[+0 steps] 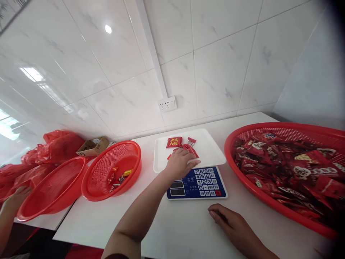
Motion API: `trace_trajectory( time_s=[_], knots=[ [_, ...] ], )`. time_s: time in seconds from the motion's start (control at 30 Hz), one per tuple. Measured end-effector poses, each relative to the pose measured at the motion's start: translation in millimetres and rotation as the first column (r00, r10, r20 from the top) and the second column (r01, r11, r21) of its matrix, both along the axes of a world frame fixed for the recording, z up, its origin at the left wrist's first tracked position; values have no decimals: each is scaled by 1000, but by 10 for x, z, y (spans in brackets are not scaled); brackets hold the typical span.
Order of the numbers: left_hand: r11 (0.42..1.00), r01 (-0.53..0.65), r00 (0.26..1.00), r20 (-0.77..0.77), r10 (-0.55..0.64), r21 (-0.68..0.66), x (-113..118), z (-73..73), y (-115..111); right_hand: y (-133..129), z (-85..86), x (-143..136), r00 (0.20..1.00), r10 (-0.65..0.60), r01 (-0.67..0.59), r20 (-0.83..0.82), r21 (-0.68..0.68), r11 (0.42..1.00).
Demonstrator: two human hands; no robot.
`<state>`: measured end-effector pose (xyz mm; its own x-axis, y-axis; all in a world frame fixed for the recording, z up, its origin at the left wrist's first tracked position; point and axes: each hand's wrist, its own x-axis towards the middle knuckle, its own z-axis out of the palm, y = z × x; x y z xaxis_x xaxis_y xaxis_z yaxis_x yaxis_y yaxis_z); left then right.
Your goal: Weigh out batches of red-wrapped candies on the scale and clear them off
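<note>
- Left hand (180,162) crosses the white tray's (211,151) front edge over red packets (190,151), grip unclear; a light pinch spares the keypad (207,181).
- Right hand (233,225) curls loosely, closure unclear.

The left hand (180,162) covered some of the red packets (174,142) on the white tray (208,147), and its grip could not be told. Its wrist hid part of the blue scale (194,193), whose dark displays (177,192) were unreadable. The right hand's (229,221) palm was hidden. At the right, the full red basket (228,145) ran out of view into dark blur; at the left, red bags (55,145) and a co-worker's arm (7,216) were cut off.
</note>
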<state>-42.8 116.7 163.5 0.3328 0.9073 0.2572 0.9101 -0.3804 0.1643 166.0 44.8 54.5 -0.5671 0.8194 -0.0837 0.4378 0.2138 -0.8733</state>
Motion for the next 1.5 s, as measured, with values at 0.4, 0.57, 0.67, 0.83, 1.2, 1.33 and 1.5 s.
trace_trajectory(
  time_s=[0.4, 0.57, 0.67, 0.83, 1.2, 1.33, 1.5],
  knots=[
    [912, -94, 995, -51, 80, -398, -451, 75, 850, -37, 3, 24, 1000, -1, 1, -1, -8, 1000],
    [894, -27, 1000, -10, 25, -447, -512, 186, 670, -25, -15, 33, 1000, 23, -23, 12, -3, 1000],
    [899, -33, 999, 14, 43, -436, -573, 280, 557, -17, -28, 34, 999, 26, -25, 28, -7, 1000],
    [905, -89, 994, 24, 108, -417, -700, 208, 406, -21, -16, 29, 999, -4, 4, 41, -11, 1000],
    [945, -53, 998, 13, 61, -323, -469, 126, 457, -30, -46, 14, 998, -40, 38, 54, 28, 999],
    [937, -24, 998, -65, 2, -349, -279, 94, 605, -60, -54, 4, 994, -110, 109, 20, 42, 993],
    [927, -34, 998, -62, 12, -374, -247, 31, 644, -43, -75, 31, 996, -63, 60, 66, 39, 997]
  ],
)
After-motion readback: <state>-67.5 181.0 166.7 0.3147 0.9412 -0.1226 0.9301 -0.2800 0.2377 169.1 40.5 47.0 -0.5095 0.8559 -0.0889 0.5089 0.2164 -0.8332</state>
